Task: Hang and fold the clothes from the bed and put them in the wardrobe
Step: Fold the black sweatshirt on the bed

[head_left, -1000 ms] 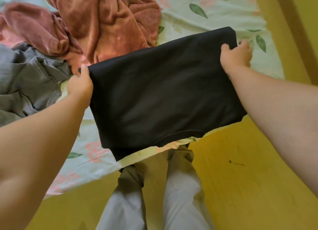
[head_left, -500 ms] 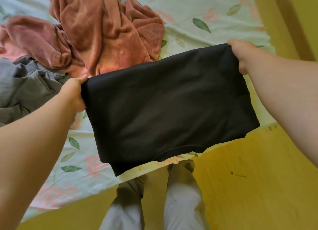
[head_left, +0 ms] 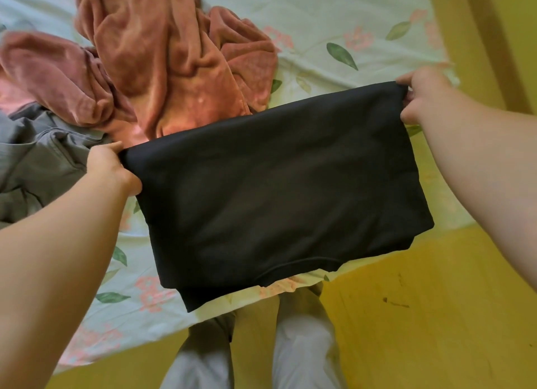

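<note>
Over the bed [head_left: 319, 25], left hand [head_left: 112, 167] and right hand [head_left: 421, 98] grip the garment [head_left: 276, 191], seemingly lower.

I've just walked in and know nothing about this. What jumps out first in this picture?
A folded black garment fills the middle, held over the bed's near edge by its top corners, the left hand gripping one and the right hand the other. Behind it a crumpled rust-pink garment lies on the floral bedsheet, with a grey garment at the far left.
</note>
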Demonstrator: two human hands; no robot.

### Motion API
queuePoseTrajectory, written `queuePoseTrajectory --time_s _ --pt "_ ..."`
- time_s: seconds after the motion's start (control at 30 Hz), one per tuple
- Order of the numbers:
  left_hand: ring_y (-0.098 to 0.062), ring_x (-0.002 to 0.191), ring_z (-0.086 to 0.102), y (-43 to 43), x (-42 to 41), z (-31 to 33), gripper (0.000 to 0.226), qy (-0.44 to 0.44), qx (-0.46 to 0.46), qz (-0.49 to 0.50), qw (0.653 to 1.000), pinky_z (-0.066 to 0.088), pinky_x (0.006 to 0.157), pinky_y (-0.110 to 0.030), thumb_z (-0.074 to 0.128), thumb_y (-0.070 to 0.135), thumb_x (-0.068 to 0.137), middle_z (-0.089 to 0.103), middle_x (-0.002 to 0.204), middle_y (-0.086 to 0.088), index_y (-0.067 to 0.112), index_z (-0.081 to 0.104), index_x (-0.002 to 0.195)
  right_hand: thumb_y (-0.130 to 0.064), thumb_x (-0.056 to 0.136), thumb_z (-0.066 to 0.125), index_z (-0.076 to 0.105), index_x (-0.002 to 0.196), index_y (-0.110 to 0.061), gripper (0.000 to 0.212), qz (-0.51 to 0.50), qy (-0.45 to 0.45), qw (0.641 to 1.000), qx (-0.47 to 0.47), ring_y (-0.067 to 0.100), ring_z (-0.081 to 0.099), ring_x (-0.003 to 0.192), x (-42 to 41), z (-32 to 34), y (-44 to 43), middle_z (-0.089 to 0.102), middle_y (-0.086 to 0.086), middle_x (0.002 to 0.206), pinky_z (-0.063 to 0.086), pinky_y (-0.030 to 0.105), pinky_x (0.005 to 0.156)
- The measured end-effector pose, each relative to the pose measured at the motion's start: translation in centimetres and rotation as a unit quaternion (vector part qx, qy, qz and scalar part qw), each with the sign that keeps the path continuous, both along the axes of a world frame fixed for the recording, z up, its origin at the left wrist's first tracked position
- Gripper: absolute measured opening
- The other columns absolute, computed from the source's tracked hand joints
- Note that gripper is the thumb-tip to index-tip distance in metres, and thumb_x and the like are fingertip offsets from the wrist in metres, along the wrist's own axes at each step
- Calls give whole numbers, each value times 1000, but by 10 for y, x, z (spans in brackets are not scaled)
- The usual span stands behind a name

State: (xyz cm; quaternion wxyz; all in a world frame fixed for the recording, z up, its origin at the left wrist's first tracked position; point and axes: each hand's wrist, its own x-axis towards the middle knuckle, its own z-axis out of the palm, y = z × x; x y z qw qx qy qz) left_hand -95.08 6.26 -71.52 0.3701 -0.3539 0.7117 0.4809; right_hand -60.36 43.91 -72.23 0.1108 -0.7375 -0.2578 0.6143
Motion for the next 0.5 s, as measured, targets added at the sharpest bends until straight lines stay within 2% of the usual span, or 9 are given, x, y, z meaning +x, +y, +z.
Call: queuePoseTrajectory --time_s 0.03,0.07,0.13,0.17,0.27,0.33,0.4,0.43,0.5 --pt "-16 84 76 -1 -4 0 26 -5 -6 14 1000 52 93 -30 56 29 94 79 92 6 25 75 111 -12 92 58 64 102 -10 12 15 1 1000 -16 24 73 83 2 0 -1 70 5 93 62 35 67" --pt "-16 88 76 -2 -7 0 30 -16 -13 12 1000 50 96 -31 51 29 96 79 96 8 27 74 114 -17 94 59 64 104 -13 12 32 -1 999 -35 22 72 85 4 1 -2 70 2 91 62 34 75" --pt "-19 98 72 -4 -14 2 32 -52 -29 -24 998 46 96 -34 45 28 100 78 103 3 24 72 115 -31 94 61 64 106 -20 17 56 -8 996 -70 20 71 97 9 0 -3 74 -3 102 56 34 93" --pt "-20 100 71 -5 -17 3 30 -71 -35 -40 996 46 92 -36 45 27 101 78 103 1 21 72 111 -36 93 63 65 106 -22 18 59 -10 995 -81 18 71 98 12 0 -4 75 -5 105 55 32 94" --pt "-17 94 73 -7 -21 7 24 -93 -35 -67 993 51 84 -34 49 23 101 78 99 -1 13 71 105 -44 91 64 67 102 -23 23 60 -7 993 -97 15 72 79 14 0 -6 76 -6 90 54 25 81" --pt "-10 73 70 -10 -23 7 20 -76 -41 -85 993 50 76 -25 50 24 102 75 75 5 17 67 93 -43 94 59 71 103 -20 27 70 3 993 -95 18 74 88 12 -2 -5 78 -4 98 55 31 86" --pt "-5 47 50 -12 -22 4 28 -57 -57 -91 993 38 60 -16 49 31 104 56 46 11 24 54 78 -38 99 55 70 100 -17 25 52 13 996 -75 22 74 96 6 -5 2 77 3 108 59 36 80" --pt "-5 45 43 -13 -21 1 31 -46 -69 -95 992 34 57 -16 47 35 105 50 44 12 26 50 76 -35 101 53 69 102 -14 26 29 18 998 -56 24 74 97 3 -8 5 76 6 110 60 36 75" --pt "-5 57 45 -13 -19 -3 27 -19 -77 -101 992 37 60 -17 47 40 106 55 66 13 26 52 83 -32 105 49 67 116 -11 30 14 14 1000 -22 27 73 100 -2 -13 7 75 9 112 61 40 76"
